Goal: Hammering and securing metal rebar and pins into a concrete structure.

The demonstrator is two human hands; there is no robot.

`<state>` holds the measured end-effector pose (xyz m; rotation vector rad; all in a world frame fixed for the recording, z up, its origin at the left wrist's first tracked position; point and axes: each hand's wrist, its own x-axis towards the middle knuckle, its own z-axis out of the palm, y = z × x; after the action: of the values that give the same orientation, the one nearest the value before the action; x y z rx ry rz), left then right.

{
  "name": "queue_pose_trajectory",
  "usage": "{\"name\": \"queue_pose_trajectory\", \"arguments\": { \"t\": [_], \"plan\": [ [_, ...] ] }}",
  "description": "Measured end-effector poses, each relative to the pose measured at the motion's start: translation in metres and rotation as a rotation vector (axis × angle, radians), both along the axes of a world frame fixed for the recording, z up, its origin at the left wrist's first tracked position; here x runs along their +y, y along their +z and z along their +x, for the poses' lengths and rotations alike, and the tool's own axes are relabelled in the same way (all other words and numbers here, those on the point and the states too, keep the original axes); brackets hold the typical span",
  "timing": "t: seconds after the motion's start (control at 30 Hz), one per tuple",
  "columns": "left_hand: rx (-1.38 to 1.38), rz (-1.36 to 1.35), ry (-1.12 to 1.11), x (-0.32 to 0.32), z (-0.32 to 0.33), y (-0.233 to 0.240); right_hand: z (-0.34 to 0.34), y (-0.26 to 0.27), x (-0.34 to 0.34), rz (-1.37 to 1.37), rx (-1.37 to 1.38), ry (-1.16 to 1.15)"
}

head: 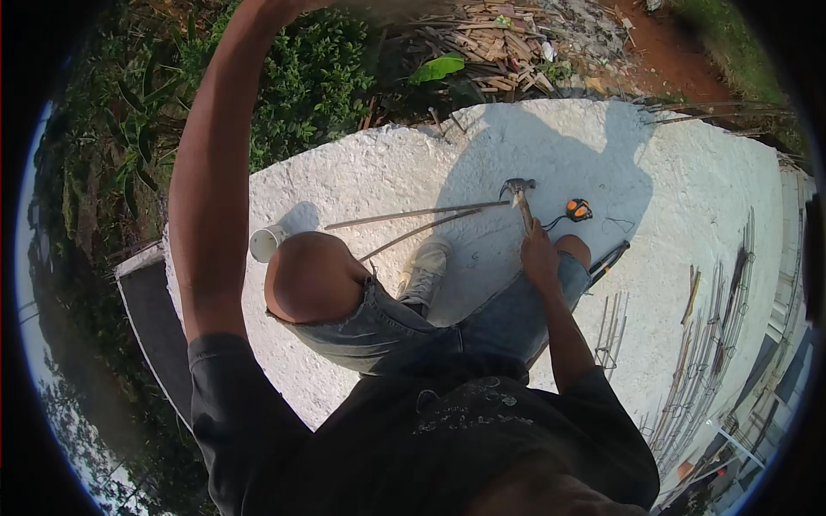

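My right hand grips the wooden handle of a claw hammer above my knee, its metal head pointing away from me. My left arm is raised along the left side, and only the edge of my left hand shows at the top rim; its fingers are hidden. Two thin rods lie on the rough pale concrete slab, one end of each near the hammer. An orange and black tape measure rests right of the hammer, with a dark cord beside it. My shoe is on the slab between the rods and my right hand.
A white cup or pipe piece is beside my left knee. A black-handled tool lies by my right knee. Tied rebar cages are at the right. Short bars stick up at the slab's far edge, beyond which are bushes and scrap wood.
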<state>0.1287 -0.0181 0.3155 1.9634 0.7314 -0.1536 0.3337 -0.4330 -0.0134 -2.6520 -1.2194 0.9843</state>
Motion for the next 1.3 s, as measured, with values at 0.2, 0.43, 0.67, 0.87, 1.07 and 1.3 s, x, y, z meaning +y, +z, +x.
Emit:
{"name": "queue_pose_trajectory", "arguments": {
  "t": [0.2,0.43,0.67,0.87,1.07,1.3],
  "plan": [
    [-0.896,0.091,1.068,-0.02,0.047,-0.149,0.013,-0.036,-0.013,0.145,-0.11,0.078],
    [-0.706,0.045,1.498,-0.234,0.071,-0.395,0.01,0.033,-0.003,0.343,0.336,-0.15],
    [-0.655,0.402,1.183,-0.21,0.106,-0.377,0.003,0.085,-0.008,0.505,0.403,-0.139],
    [-0.62,0.246,1.064,-0.198,0.096,-0.399,-0.012,0.126,0.039,0.594,0.14,0.08],
    [-0.614,0.27,0.949,-0.201,0.091,-0.399,-0.006,0.128,0.105,0.602,0.126,0.283],
    [-0.577,0.144,0.896,-0.199,0.084,-0.391,-0.014,0.114,0.127,0.699,0.112,0.327]
  ]
}}
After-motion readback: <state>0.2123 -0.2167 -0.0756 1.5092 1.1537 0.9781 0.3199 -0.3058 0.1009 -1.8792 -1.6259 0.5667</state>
